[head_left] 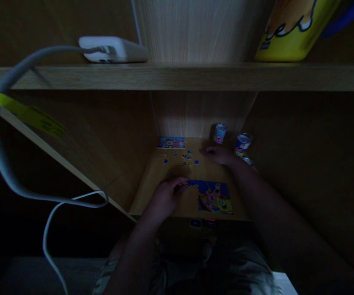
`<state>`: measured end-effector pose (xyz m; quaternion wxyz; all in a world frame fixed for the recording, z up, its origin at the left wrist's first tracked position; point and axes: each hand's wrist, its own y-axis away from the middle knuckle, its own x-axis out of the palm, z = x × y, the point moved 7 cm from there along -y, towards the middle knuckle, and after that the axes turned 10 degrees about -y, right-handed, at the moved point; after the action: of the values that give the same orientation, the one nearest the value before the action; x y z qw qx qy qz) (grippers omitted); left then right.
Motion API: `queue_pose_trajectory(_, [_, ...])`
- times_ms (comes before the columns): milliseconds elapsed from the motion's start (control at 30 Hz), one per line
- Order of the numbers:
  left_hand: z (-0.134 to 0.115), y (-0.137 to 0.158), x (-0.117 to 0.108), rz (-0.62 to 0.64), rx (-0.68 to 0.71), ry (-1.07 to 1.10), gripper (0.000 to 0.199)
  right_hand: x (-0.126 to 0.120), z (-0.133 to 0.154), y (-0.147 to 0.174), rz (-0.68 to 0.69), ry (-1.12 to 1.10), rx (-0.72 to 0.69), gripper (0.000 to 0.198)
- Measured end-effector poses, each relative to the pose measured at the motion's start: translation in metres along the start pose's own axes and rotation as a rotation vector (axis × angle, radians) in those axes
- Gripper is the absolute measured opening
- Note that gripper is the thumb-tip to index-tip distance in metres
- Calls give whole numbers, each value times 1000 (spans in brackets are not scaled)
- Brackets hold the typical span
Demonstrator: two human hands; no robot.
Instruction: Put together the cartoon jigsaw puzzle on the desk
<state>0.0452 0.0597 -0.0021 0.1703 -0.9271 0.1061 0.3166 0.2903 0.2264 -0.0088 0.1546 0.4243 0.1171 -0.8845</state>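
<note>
Head view: the partly joined puzzle (215, 197) is laid flat near the front edge of the desk (144, 194), presumably so that its pieces stay locked together. By the left hand (167, 196), the far-left end of its top row is met with narrowed fingertips, perhaps to steady that end; whether a piece is pinched there cannot be told. The puzzle's main body lies to this hand's right. The right hand (219, 155) is held loosely curled beyond the puzzle, its grip too dark to judge. Loose pieces (184, 156) are scattered to its left, probably kept apart for easy sorting, before a picture strip (171, 142).
</note>
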Motion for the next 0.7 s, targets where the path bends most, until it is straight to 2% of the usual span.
queue_pose_trajectory(333, [-12, 4, -2, 55, 14, -74, 22, 1, 0, 0, 0, 0, 11, 64])
queue_pose_trajectory(433, [-12, 5, -8, -5, 3, -173, 25, 1, 1, 0, 7, -2, 14, 63])
queue_pose_trajectory(567, [6, 8, -37, -205, -114, -407, 24, 0, 2, 1, 7, -11, 35, 66])
queue_pose_trajectory(700, [27, 15, -68, -267, -211, -492, 27, 1, 2, 2, 16, -16, 34, 67])
